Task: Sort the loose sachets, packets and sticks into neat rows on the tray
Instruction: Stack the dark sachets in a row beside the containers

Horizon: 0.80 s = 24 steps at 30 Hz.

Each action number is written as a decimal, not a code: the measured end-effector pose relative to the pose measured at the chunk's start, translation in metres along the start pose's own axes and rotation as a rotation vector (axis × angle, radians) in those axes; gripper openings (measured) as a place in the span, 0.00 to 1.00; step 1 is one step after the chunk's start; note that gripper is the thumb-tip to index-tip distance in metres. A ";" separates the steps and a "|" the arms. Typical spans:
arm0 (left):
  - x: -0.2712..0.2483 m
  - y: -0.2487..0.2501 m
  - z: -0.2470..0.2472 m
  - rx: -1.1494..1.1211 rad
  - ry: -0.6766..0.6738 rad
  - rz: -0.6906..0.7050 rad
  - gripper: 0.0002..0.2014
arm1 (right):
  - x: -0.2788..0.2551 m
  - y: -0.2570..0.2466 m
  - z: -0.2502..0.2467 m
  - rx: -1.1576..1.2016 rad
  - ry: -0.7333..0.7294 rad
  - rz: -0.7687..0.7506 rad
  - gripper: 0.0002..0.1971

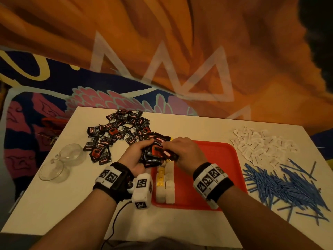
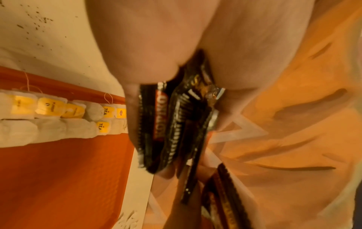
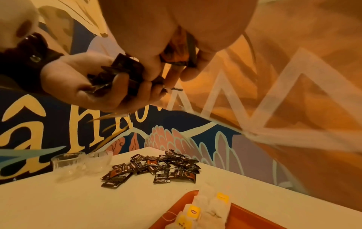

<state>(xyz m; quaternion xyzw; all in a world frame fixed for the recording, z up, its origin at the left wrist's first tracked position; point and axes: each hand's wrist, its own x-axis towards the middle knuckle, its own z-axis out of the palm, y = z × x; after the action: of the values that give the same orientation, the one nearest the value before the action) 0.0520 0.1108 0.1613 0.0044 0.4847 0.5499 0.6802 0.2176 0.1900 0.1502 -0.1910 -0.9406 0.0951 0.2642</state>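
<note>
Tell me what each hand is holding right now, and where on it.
Left hand grips a bunch of small black foil sachets by their near ends; right hand pinches sachets of that bunch at its right edge.

Café-like room — painted wall mural (image 1: pixel 162 51), glass cups (image 1: pixel 70 154), white table (image 1: pixel 72 204)

Two clear glass cups (image 1: pixel 61 163) side by side, touching, near table's (image 1: pixel 75 204) left edge. White tabletop. Painted wall (image 1: pixel 180 42) behind: orange swirls, pale zigzag lines, dark blue band with cream lettering, pink feather shapes. Black cable (image 1: pixel 115 222) trails over near table edge.
</note>
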 end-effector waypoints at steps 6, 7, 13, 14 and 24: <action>0.007 -0.008 -0.002 0.091 0.103 0.177 0.16 | 0.001 -0.009 -0.003 0.794 0.091 0.713 0.17; 0.007 -0.010 -0.001 0.089 0.105 0.198 0.16 | 0.004 -0.011 -0.005 0.935 0.152 0.820 0.17; 0.002 -0.017 0.010 0.089 0.015 0.285 0.16 | 0.015 -0.015 0.002 1.320 0.057 1.104 0.08; 0.002 -0.018 0.012 0.095 0.002 0.295 0.16 | 0.016 -0.016 0.005 1.309 0.014 1.069 0.09; 0.002 -0.021 0.004 0.136 0.087 0.311 0.11 | 0.015 -0.011 0.013 1.203 0.070 1.108 0.08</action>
<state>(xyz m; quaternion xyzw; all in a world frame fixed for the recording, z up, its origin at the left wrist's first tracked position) 0.0704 0.1058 0.1510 0.1015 0.5432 0.6142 0.5634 0.1955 0.1850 0.1488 -0.4567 -0.4889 0.6942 0.2654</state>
